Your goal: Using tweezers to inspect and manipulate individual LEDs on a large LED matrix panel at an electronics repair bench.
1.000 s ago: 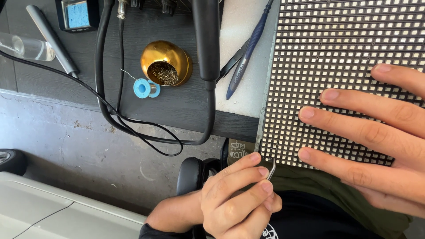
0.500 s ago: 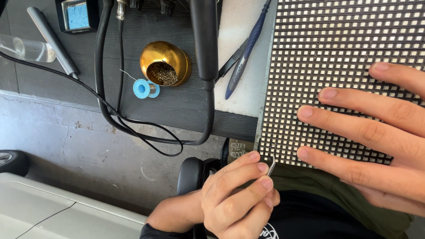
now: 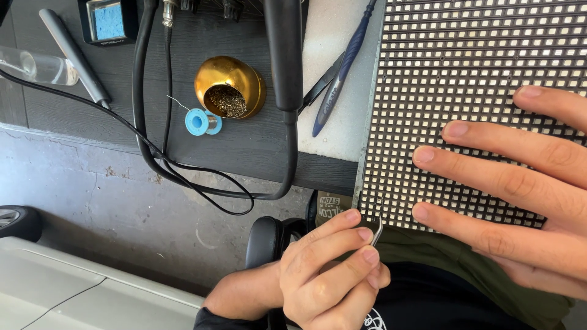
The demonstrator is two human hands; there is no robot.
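Down at the bottom of the view, my left hand (image 3: 333, 275) is curled into a loose fist, its fingertips pinched together on a small metal tool (image 3: 377, 231) whose silvery tip pokes out just beyond the index finger. That tip sits right at the lower left corner of the LED matrix panel (image 3: 465, 73); whether it touches the panel, I cannot tell. My right hand (image 3: 520, 177) lies flat on the panel with its fingers spread apart and stretched out, pressing on the grid of small white squares and gripping nothing. The panel rests on a pale mat (image 3: 339, 79), with its lower edge over my lap, where olive and black cloth shows.

On the mat, just left of the panel, lies a blue pen-like tool (image 3: 342, 73) beside a pair of dark tweezers (image 3: 321, 88). Further left on the dark worktop (image 3: 244, 146) stands a gold bowl (image 3: 231, 87) filled with brass wool, and a small blue solder spool (image 3: 199, 121) sits touching its base. A thick black cable (image 3: 287, 73) loops down past the worktop edge. Near the top left I see a grey handle (image 3: 73, 55), a clear tube (image 3: 33, 66) and a blue sponge tray (image 3: 109, 19). Below is the grey concrete floor (image 3: 92, 201).
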